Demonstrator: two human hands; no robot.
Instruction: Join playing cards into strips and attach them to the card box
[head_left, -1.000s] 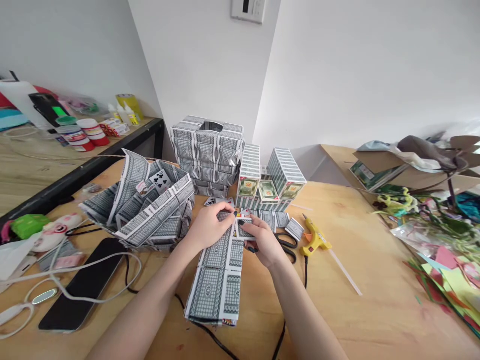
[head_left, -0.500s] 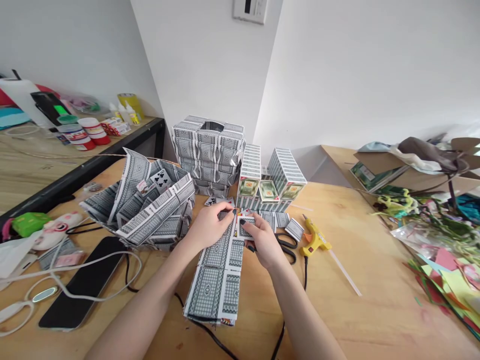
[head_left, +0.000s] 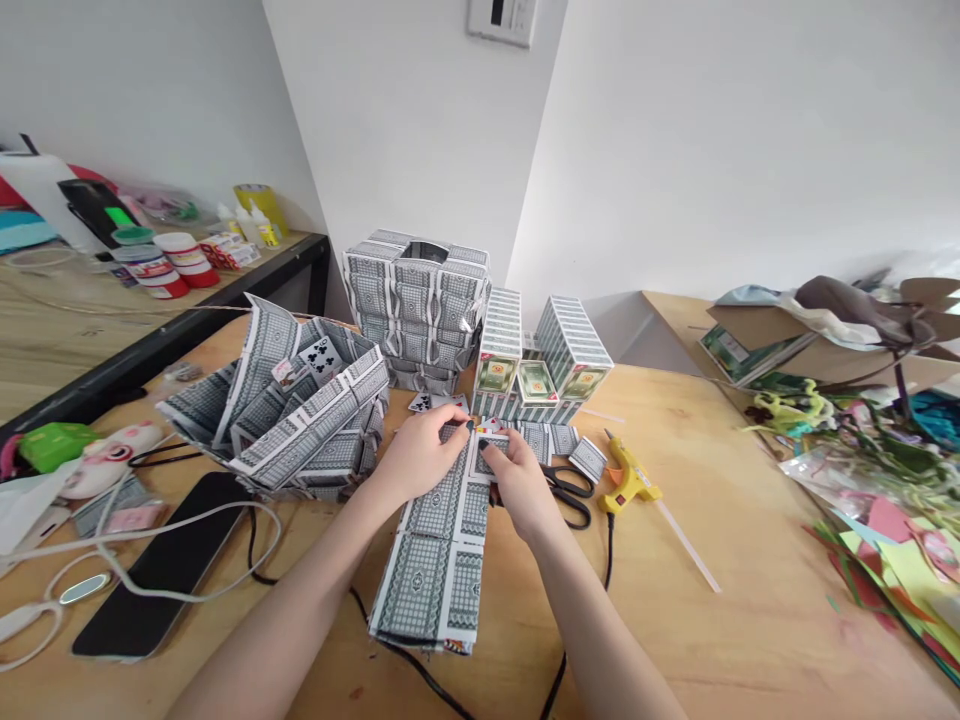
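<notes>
A long box-like strip of grey-backed playing cards lies on the table in front of me, its near end toward me. My left hand rests over the strip's far part, with thumb and fingertips closed at its upper edge. My right hand has its thumb on a folded playing card, pressed against the strip's right side near the far end. The fingers behind that card are mostly hidden. Black scissors and a yellow glue gun lie to the right of my right hand.
A card-built basket holding card pieces stands at left, before a taller card-built box. Stacked card packs stand behind my hands. A phone and white cable lie at left. Paper scraps and a cardboard box are at right.
My right hand has shifted slightly, and its fingertips that showed below the folded card are now out of sight. The card sits closer against the strip. My left hand has barely moved.
</notes>
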